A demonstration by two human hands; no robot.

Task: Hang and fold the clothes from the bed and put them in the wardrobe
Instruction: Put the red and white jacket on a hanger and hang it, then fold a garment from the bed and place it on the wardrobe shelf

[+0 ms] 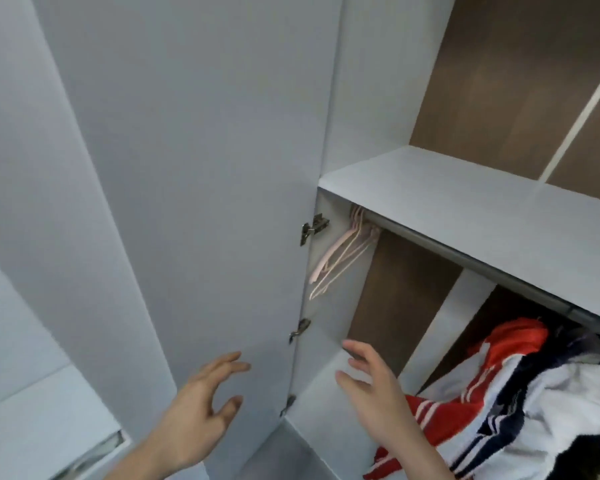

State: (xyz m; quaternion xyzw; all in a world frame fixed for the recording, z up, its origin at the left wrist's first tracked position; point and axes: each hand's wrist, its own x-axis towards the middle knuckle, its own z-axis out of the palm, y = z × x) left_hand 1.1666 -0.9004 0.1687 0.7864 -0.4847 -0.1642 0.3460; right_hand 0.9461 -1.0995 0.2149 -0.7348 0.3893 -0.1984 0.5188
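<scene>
While both hands are reaching into the open wardrobe (326, 98), nothing is being held.
Left hand (201, 407): hovering before the door (187, 168), fingers spread and loose — empty.
Right hand (368, 386): hanging released, just left of the clothes (520, 393).
Clothes: lying heaped inside at lower right — red, white, navy.
Hangers (343, 251): dangling above the right hand, well apart.
Writing: none legible.

Off-task, you've got a pale wall panel (21, 168) on the left and, low down, a white ledge (32, 427) with a dark slot (94, 452) in it.
</scene>
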